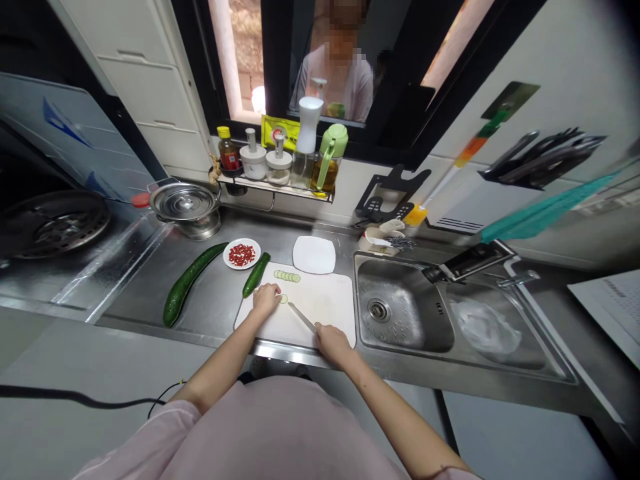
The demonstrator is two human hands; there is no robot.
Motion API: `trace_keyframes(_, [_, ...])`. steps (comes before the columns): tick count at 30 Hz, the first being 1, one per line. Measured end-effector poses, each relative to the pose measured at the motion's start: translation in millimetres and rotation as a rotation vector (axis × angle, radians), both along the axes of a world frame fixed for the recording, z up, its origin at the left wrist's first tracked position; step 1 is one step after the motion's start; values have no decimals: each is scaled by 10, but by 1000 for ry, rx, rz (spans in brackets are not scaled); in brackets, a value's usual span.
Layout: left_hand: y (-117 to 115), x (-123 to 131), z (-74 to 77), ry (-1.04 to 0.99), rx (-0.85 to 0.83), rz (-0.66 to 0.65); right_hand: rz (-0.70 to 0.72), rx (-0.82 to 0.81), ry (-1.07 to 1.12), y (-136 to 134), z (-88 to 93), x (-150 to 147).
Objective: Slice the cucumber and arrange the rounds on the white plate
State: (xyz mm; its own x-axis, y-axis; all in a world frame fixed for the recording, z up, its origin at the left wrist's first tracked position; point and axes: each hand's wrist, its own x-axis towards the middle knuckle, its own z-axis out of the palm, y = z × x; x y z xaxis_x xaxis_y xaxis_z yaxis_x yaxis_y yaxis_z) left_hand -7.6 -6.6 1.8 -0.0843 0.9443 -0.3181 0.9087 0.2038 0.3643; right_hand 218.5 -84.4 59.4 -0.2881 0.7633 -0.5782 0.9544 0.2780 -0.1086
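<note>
On the white cutting board (320, 307), my left hand (267, 299) is closed, its fingers bent down; what they hold, if anything, is too small to make out. Just right of its fingertips lies a single cucumber slice (284, 299). My right hand (333, 343) grips the handle of a knife (302, 317), whose blade points up and left toward that slice. A row of cucumber slices (287, 276) overlaps near the board's back edge. A piece of cucumber (256, 275) rests at the board's back left corner, above my left hand.
Left of the board are a long cucumber (193, 281) and a plate of chopped red pieces (241, 254). Behind it is a white square plate (314, 255). A sink (405, 307) adjoins the right side. A lidded metal pot (185, 202) and a condiment rack (280, 187) stand behind.
</note>
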Motion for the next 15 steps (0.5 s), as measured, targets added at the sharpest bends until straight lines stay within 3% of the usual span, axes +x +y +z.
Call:
trace_keyframes(9, [-16,85,23,-37,6,35,-115,-36,109,22,58,148])
trace_keyframes(15, [-46,-101,52,-246,-10,211,-196,-11,141,5,19,304])
